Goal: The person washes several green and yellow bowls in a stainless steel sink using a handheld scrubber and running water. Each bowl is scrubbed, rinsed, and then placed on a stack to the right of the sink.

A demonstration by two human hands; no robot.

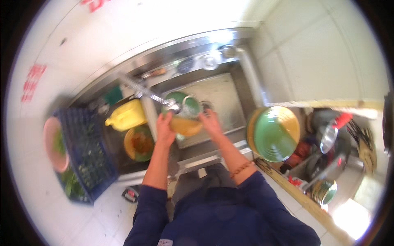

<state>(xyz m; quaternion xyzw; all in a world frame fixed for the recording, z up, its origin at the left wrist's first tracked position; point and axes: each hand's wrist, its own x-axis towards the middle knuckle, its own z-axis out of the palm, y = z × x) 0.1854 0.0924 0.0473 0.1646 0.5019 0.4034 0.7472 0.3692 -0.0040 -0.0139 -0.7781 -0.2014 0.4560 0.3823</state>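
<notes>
Both hands grip a green and yellow dish [186, 126] held tilted over the right sink basin [223, 92]. My left hand [165, 130] has its left edge, and my right hand [211, 123] is on the right edge. Right over the dish is a metal spray head [172, 106] on a ribbed faucet hose. Another green surface [178, 97] shows behind the dish; blur hides whether it is a separate dish. Near my right fingers lies a dark round drain fitting [205, 106].
Left of the divider are a yellow plastic jug [129, 117] and a bowl with reddish-brown contents [140, 144]. A blue crate [86, 153] stands farther left. Stacked green and yellow dishes [274, 135] sit on the right ledge, before a red-handled ladle [328, 138]. Small metal items [210, 61] line the back ledge.
</notes>
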